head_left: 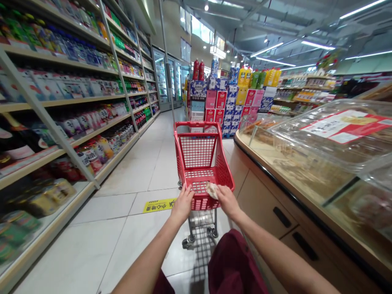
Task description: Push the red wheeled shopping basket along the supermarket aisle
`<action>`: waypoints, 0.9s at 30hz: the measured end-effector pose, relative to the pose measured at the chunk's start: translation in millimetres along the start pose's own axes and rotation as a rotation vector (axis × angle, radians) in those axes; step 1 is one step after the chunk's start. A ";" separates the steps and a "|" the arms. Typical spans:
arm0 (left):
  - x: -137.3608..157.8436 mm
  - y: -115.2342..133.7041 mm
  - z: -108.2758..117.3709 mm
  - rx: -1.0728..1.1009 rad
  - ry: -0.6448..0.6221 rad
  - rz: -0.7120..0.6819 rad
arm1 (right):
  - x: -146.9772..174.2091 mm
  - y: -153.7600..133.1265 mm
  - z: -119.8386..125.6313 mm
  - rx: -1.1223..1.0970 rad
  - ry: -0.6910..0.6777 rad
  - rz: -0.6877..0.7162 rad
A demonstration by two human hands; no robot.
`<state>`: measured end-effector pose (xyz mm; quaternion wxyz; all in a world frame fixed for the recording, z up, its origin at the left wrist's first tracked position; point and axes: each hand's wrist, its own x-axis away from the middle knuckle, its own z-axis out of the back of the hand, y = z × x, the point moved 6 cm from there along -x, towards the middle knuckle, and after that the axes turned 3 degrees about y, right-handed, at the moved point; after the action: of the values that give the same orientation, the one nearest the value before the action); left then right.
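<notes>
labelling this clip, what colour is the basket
The basket is red, best seen in the head view.

A red plastic shopping cart [221, 174] is seen standing upright, its mesh basket open at the top and carried on grey wheeled legs, while a pale, crumpled wad of cloth or paper [212, 190] is held bunched at the right part of its near edge.

The shopping cart [226, 174] at centre frame is red with a grid pattern. The crumpled wad [211, 190] below frame centre is off-white. The floor sticker [157, 206] at lower centre-left is yellow with black characters. Floor tiles [114, 241] are pale grey; trousers [234, 265] at bottom centre, maroon. Stacked cartons [221, 99] at upper centre are red, pink and patterned blue-and-white.
</notes>
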<state>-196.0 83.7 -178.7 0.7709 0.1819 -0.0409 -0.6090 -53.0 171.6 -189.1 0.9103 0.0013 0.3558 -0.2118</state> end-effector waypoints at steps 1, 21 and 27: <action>0.8 -0.3 -0.7 0.001 0.011 0.007 | 5.1 11.7 6.6 0.019 0.029 -0.048; 10.0 -4.4 -2.4 0.065 0.121 0.009 | -28.4 17.1 19.6 -0.282 0.230 -0.425; 12.7 -7.7 -1.3 0.067 0.118 0.013 | 9.3 12.3 13.6 0.037 -0.073 -0.014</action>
<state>-199.4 70.4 -184.5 0.7694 0.2428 -0.0169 -0.5906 -33.4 177.1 -186.8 0.9209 0.0081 0.3185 -0.2247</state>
